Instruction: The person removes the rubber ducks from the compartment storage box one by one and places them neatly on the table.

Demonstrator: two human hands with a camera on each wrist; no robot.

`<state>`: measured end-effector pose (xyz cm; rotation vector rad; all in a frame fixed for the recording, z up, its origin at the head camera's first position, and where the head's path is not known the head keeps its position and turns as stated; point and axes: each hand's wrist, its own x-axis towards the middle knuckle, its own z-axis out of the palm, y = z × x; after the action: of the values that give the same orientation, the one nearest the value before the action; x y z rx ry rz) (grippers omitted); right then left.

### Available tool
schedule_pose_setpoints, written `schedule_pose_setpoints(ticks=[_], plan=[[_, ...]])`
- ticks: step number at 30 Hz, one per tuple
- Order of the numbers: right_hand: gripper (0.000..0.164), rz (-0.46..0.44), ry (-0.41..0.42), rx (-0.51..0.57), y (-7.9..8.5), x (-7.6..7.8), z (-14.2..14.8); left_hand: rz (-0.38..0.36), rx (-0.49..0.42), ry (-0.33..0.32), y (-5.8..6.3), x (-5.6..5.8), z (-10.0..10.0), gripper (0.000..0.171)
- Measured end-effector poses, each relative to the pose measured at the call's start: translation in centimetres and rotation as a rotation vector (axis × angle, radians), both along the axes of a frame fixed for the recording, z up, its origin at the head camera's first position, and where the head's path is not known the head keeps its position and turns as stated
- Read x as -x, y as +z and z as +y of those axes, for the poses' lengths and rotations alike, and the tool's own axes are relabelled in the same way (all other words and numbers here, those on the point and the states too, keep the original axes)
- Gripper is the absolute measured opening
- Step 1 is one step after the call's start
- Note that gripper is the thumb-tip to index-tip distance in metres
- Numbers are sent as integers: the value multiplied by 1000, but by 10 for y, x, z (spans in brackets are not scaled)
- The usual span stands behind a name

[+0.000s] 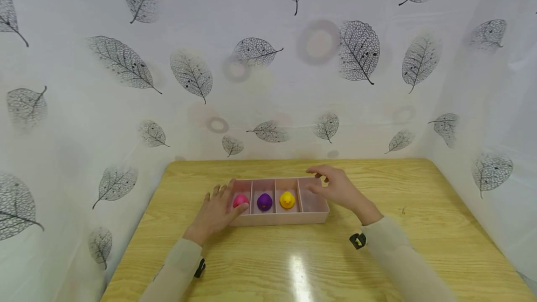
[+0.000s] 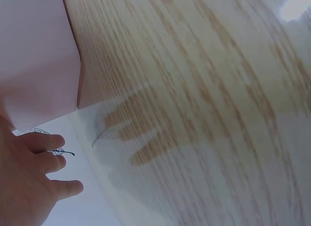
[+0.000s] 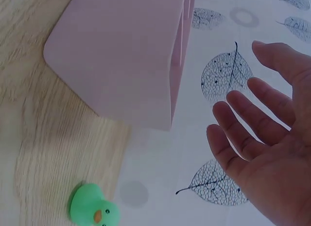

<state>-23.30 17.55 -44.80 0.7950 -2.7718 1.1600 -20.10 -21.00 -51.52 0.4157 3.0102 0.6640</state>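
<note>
A pale pink divided box (image 1: 277, 218) lies lengthwise on the table. From left to right, its compartments hold a pink rubber duck (image 1: 240, 201), a purple rubber duck (image 1: 265, 202) and a yellow rubber duck (image 1: 287, 200). At the box's left end is my left hand (image 1: 214, 213), fingers spread and thumb reaching over the near corner by the pink duck. Above the rightmost compartment hovers my right hand (image 1: 337, 190), fingers loosely bent and holding nothing. A green rubber duck (image 3: 92, 206) sits on the table beyond the box's right end in the right wrist view; the head view does not show it.
The wooden table (image 1: 268, 255) extends around the box on all sides. White sheeting (image 1: 268, 92) printed with grey leaves rises behind the table and along both sides.
</note>
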Motion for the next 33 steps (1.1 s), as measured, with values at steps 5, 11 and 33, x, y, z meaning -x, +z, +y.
schedule_pose_setpoints(ticks=[5, 11, 33], plan=[[46, -33, 24, -6, -3, 0, -12, -11, -4, 3, 0, 0, 0, 96], [42, -40, 55, -3, -11, 0, -23, -16, 1, 6, -1, 0, 0, 96], [47, -66, 176, -115, -30, 9, -44, 2, 0, 4, -2, 1, 1, 96]])
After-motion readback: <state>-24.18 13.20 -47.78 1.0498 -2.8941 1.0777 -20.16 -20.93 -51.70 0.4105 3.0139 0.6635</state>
